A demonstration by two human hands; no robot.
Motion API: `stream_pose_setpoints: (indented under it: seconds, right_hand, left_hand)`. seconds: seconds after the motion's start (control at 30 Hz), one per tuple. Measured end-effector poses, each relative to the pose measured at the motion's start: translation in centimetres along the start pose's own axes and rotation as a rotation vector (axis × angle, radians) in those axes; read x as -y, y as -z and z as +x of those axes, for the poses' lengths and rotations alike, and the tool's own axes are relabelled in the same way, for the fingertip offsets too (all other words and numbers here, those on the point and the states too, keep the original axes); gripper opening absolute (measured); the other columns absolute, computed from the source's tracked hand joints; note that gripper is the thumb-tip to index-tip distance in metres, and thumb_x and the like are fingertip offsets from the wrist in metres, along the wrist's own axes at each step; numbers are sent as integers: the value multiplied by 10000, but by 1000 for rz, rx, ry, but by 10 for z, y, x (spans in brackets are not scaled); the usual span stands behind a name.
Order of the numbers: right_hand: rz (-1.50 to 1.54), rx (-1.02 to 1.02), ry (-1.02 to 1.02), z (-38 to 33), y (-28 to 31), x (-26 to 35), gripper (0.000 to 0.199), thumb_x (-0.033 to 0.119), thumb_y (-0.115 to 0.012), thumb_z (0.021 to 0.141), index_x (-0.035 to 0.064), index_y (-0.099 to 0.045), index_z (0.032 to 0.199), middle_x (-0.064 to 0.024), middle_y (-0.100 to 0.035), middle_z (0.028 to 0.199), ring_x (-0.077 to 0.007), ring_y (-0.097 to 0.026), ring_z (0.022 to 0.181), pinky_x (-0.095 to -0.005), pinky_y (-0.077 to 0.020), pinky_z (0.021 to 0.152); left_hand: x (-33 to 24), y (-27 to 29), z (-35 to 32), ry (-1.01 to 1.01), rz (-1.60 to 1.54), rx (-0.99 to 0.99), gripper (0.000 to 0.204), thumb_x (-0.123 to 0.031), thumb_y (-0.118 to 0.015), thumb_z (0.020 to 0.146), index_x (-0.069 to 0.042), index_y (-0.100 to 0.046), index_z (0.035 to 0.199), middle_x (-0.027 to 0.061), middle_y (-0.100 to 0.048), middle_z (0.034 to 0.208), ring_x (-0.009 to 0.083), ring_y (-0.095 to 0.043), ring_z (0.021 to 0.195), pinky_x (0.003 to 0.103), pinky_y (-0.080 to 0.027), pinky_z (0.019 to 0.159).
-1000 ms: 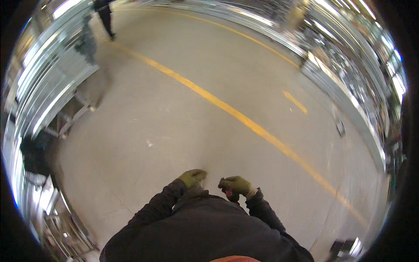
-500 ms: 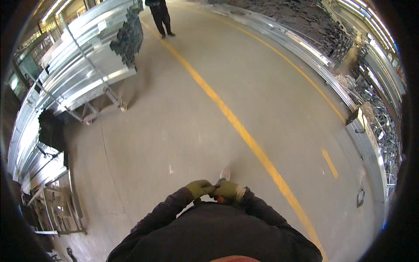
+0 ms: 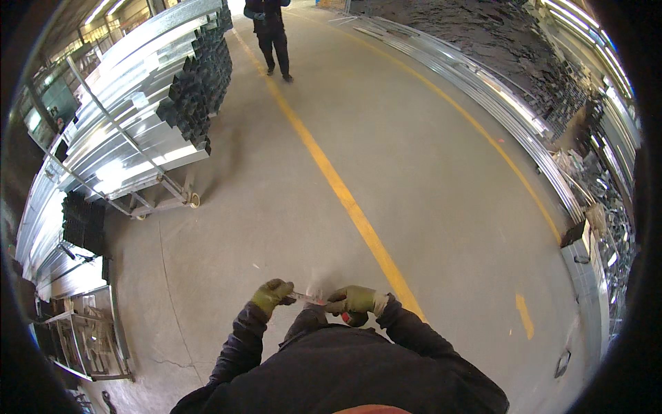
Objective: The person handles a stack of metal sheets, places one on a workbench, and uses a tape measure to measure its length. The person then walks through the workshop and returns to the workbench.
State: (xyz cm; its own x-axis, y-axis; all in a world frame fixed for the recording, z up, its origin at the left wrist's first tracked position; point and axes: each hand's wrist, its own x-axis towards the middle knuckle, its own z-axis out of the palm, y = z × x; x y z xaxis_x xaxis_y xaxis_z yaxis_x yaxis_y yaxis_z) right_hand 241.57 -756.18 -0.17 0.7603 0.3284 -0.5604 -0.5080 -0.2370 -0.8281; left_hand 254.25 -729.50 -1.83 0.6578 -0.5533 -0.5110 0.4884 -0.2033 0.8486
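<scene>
My left hand (image 3: 272,297) wears an olive-green work glove, and its fingers are closed on the end of a thin pale strip. The strip runs across to my right hand (image 3: 357,299), gloved the same way. It looks like the blade of a tape measure (image 3: 347,318), whose red and black case shows under my right fingers. Both hands are close in front of my body, a short way apart. Much of the case is hidden by the right glove.
Long shiny metal tubes (image 3: 131,131) lie stacked on a wheeled rack at the left. Ahead, a person in dark clothes (image 3: 269,34) stands by the yellow floor line (image 3: 338,186). Metal lengths (image 3: 476,90) and a scrap pile (image 3: 610,207) line the right side.
My hands were together and are now apart, the left one moved leftward, with the strip stretched between them. The person ahead appears nearer, and the surroundings have shifted in view.
</scene>
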Motion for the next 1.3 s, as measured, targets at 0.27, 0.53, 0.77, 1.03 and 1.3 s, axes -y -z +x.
stream_pose_setpoints:
  seconds: [0.27,0.53,0.77,1.03,1.3]
  right_hand:
    - [-44,-112,-200,107,177,45,423,445,-725,924,73,-748,1123,-40,-740,1014,-144,-653,901,-323,-532,822]
    - [-14,-221,-41,180,325,106,404,412,-698,955,40,-751,1103,-55,-718,940,-157,-629,871,-333,-511,787]
    - [-210,-110,178,284,483,110,285,271,-680,944,95,-729,1163,-94,-722,994,-216,-671,951,-354,-542,826]
    - [-81,-53,132,371,689,174,355,386,-671,965,75,-752,1115,-51,-733,942,-147,-663,854,-338,-547,788]
    - [57,-63,-233,402,903,234,410,449,-727,916,69,-742,1069,-46,-698,818,-135,-608,625,-323,-515,560]
  left_hand:
    - [-125,102,203,-124,-236,-248,286,-300,-714,951,-26,-646,1000,69,-643,906,234,-671,816,398,-606,734]
    - [-233,122,388,-108,-234,-200,385,-391,-682,977,-29,-654,1104,70,-660,939,215,-672,848,381,-594,763]
    - [-284,94,523,-31,-230,-172,456,-432,-574,1038,-36,-633,1257,99,-694,1080,234,-680,1000,418,-574,894]
    - [-406,40,685,-239,392,-43,354,-211,-652,1009,4,-605,1287,147,-715,1079,274,-703,1010,392,-594,889]
    - [-499,10,875,-275,408,-36,295,-238,-640,1008,25,-682,1135,144,-707,1012,245,-712,911,370,-603,826]
